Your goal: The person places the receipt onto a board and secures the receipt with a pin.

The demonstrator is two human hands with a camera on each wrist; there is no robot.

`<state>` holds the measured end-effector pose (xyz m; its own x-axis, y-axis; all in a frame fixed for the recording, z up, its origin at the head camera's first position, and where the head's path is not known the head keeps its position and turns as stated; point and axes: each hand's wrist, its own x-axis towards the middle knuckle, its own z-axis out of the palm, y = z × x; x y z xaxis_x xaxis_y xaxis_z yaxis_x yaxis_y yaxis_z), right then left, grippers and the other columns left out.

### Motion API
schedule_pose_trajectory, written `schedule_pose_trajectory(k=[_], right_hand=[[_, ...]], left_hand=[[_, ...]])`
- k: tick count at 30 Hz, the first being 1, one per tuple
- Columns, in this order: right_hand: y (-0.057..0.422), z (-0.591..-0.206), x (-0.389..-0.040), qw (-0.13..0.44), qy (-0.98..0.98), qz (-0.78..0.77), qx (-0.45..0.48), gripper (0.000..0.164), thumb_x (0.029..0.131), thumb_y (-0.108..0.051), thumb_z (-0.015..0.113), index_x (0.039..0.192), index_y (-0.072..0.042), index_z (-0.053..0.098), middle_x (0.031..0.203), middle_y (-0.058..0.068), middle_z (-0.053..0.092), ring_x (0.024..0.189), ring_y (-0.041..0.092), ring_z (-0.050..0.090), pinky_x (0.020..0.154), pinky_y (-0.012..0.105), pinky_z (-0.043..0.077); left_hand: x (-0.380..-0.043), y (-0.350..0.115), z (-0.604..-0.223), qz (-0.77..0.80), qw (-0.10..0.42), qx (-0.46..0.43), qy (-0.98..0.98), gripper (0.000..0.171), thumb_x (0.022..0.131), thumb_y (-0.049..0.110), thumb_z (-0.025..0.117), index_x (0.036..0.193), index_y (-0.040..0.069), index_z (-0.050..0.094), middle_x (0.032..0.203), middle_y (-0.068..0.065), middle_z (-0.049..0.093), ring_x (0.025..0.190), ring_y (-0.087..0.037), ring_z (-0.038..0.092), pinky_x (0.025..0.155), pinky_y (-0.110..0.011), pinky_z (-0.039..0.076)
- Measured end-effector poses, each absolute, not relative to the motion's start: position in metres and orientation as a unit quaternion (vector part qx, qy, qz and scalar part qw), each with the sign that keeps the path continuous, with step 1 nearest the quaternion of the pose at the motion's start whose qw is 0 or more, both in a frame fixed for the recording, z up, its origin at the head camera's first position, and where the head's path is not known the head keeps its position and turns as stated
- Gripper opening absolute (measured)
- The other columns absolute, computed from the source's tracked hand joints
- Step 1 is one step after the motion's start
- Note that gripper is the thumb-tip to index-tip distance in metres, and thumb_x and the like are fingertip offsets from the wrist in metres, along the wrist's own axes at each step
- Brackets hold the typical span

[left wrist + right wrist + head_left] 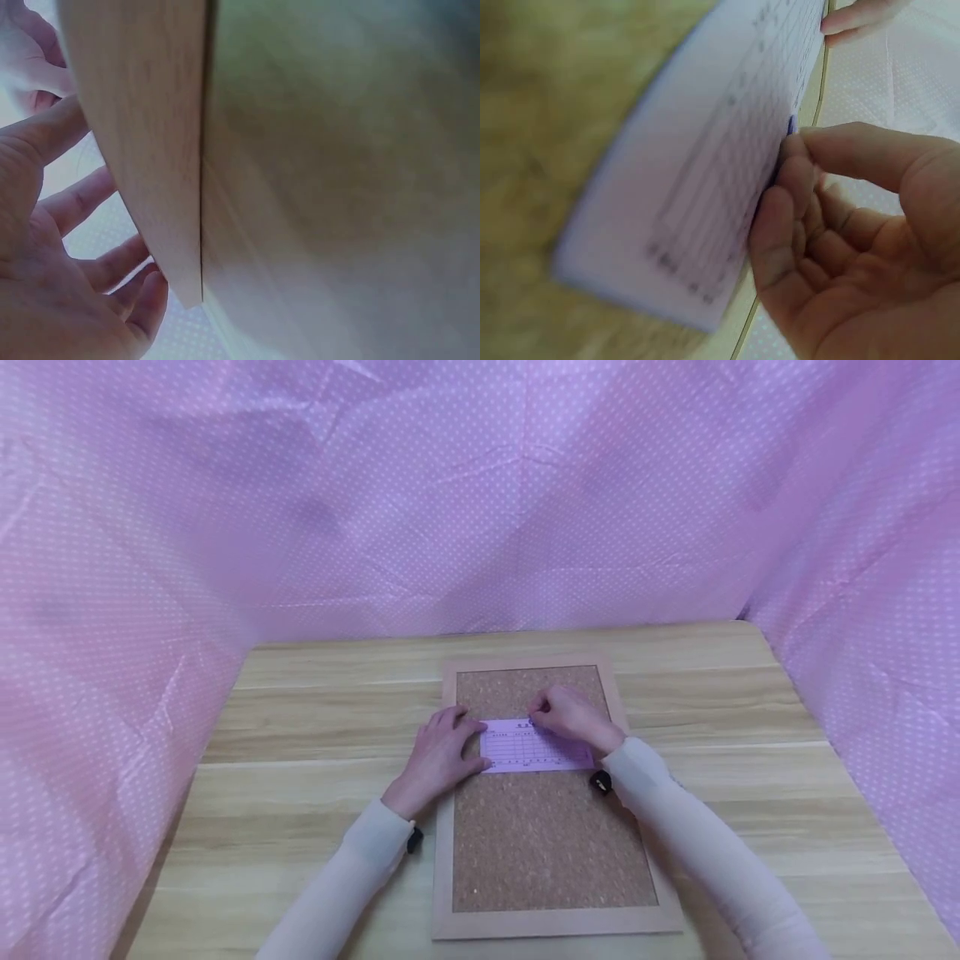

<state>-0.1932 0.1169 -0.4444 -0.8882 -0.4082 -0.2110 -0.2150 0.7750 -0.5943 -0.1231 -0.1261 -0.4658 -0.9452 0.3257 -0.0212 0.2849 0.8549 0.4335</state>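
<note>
A printed paper form (517,750) with a ruled table lies across the cork board (551,843), which has a pale wooden frame. My left hand (441,753) rests spread over the board's left edge, its thumb and index fingertip pressing the form's left side. At the form's top edge, my right hand (573,717) pinches a small blue pushpin (792,124) between thumb and index finger, the tip down at the paper. The fingers hide most of the pin. In the right wrist view the form's near end lies close to the cork.
The board lies on a light wood-grain table (315,710). Pink dotted cloth (480,510) hangs behind and at both sides. Black wrist pieces (601,782) sit at both cuffs, the right one over the board's right edge.
</note>
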Motion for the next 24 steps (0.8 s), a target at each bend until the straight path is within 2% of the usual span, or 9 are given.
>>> schedule_pose_trajectory(k=[7, 13, 19, 24], right_hand=[[0.129, -0.447, -0.187, 0.156, 0.909, -0.333, -0.195, 0.014, 0.096, -0.008, 0.067, 0.104, -0.001, 0.076, 0.097, 0.009, 0.074, 0.088, 0.021, 0.067, 0.085, 0.040, 0.056], [0.142, -0.445, -0.176, 0.138, 0.907, -0.327, -0.226, 0.021, 0.094, -0.008, 0.070, 0.113, 0.003, 0.073, 0.104, 0.013, 0.073, 0.099, 0.028, 0.068, 0.093, 0.046, 0.054], [0.153, -0.443, -0.162, 0.108, 0.912, -0.288, -0.270, 0.037, 0.090, -0.013, 0.078, 0.121, 0.006, 0.070, 0.109, 0.015, 0.072, 0.104, 0.032, 0.067, 0.095, 0.050, 0.052], [0.161, -0.442, -0.150, 0.073, 0.925, -0.231, -0.294, 0.046, 0.084, -0.018, 0.085, 0.121, 0.003, 0.069, 0.115, 0.015, 0.068, 0.108, 0.034, 0.064, 0.099, 0.051, 0.050]], left_hand=[[-0.123, -0.126, -0.470, 0.217, 0.047, 0.155, 0.963, 0.059, 0.088, 0.036, 0.083, 0.139, 0.012, 0.065, 0.156, -0.024, 0.040, 0.147, -0.043, 0.031, 0.114, -0.064, 0.030], [-0.120, -0.129, -0.470, 0.204, 0.052, 0.151, 0.966, 0.064, 0.088, 0.040, 0.082, 0.142, 0.013, 0.063, 0.159, -0.024, 0.037, 0.149, -0.048, 0.025, 0.114, -0.067, 0.029], [-0.116, -0.130, -0.468, 0.194, 0.062, 0.146, 0.968, 0.068, 0.089, 0.044, 0.080, 0.146, 0.013, 0.059, 0.162, -0.024, 0.032, 0.150, -0.052, 0.021, 0.114, -0.069, 0.028], [-0.113, -0.130, -0.465, 0.194, 0.062, 0.144, 0.968, 0.072, 0.088, 0.046, 0.080, 0.148, 0.012, 0.058, 0.163, -0.024, 0.031, 0.150, -0.053, 0.020, 0.114, -0.069, 0.028]])
